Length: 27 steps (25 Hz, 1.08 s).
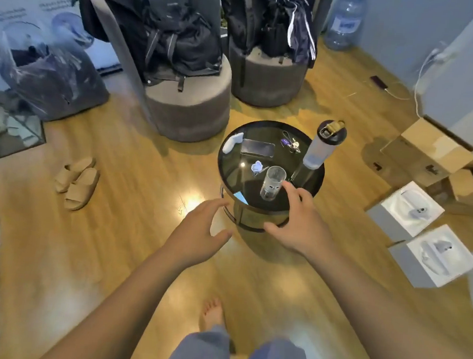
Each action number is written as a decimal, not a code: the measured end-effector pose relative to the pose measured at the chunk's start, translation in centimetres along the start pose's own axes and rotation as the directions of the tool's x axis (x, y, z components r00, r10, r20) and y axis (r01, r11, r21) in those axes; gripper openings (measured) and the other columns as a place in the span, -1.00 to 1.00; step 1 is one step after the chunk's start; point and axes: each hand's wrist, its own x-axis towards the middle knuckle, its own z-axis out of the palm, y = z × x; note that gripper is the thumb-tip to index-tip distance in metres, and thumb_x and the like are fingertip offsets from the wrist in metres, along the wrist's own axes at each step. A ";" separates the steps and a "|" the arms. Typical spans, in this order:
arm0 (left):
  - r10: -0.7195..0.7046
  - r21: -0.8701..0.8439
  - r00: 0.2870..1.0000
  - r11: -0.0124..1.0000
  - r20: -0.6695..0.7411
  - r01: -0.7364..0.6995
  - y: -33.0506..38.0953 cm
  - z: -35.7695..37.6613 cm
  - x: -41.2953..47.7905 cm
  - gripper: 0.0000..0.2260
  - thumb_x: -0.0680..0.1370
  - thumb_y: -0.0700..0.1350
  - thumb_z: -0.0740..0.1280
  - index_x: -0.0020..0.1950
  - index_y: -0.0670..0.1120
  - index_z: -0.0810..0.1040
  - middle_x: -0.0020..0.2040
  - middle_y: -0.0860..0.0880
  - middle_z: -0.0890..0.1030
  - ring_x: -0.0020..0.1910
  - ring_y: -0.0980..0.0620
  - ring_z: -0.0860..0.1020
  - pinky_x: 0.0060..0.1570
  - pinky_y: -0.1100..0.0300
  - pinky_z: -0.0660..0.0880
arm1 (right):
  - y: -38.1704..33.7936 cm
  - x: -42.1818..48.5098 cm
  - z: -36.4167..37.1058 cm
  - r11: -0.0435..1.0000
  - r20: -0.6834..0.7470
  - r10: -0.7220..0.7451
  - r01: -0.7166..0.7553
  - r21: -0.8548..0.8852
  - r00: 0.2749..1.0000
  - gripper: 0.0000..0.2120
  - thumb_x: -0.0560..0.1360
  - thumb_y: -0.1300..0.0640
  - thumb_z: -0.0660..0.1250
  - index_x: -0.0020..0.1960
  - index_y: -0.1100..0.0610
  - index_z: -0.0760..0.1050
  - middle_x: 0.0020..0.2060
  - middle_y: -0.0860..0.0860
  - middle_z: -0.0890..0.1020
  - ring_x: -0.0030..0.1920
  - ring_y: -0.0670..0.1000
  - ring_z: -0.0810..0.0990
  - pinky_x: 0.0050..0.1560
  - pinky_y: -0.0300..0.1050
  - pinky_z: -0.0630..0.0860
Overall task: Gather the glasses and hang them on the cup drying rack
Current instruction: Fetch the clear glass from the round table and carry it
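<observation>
A clear drinking glass [272, 182] stands upright near the front edge of a small round black table [233, 153]. My right hand [297, 222] is open just right of the glass, fingertips close to its side but not touching. My left hand [201, 229] hovers open over the floor, left of the table's front edge, holding nothing. No drying rack is in view.
On the table lie a phone [258, 148], keys [290, 144], a white object [232, 141] and a tall lidded bottle [323, 145]. Two grey stools with dark bags [179, 101] stand behind. Cardboard and white boxes [433, 258] sit right; slippers [78, 182] lie left.
</observation>
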 end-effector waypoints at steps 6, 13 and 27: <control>-0.132 0.040 0.990 0.991 0.046 0.130 -4.2 -0.7 8.1 -0.48 0.52 0.09 0.35 0.45 0.13 0.28 0.43 0.10 0.39 0.36 0.08 0.39 0.23 0.09 0.45 | 2.9 15.8 4.5 0.986 0.143 0.152 -0.141 -0.086 0.978 -0.07 0.36 -0.23 0.43 0.53 -0.11 -0.05 0.51 0.14 0.14 0.40 0.26 0.30 0.14 0.14 0.48; -0.330 0.031 0.922 0.943 0.202 0.330 -8.7 2.7 19.9 -0.50 0.53 0.11 0.33 0.44 0.22 0.25 0.37 0.21 0.38 0.36 0.17 0.37 0.18 0.19 0.44 | 9.2 33.1 13.8 0.924 0.270 0.374 -0.331 -0.192 0.887 -0.10 0.39 -0.11 0.46 0.53 -0.15 -0.05 0.53 0.14 0.06 0.35 0.30 0.32 0.02 0.12 0.52; -0.403 0.019 0.828 0.902 0.391 0.431 -8.6 8.0 39.7 -0.60 0.55 -0.12 0.36 0.37 -0.04 0.41 0.33 -0.03 0.51 0.27 -0.03 0.50 0.15 0.18 0.41 | 12.7 37.9 18.7 0.930 0.424 0.360 -0.285 -0.231 0.831 -0.17 0.30 0.02 0.56 0.35 -0.01 0.09 0.34 0.27 0.16 0.19 0.41 0.32 -0.20 0.00 0.37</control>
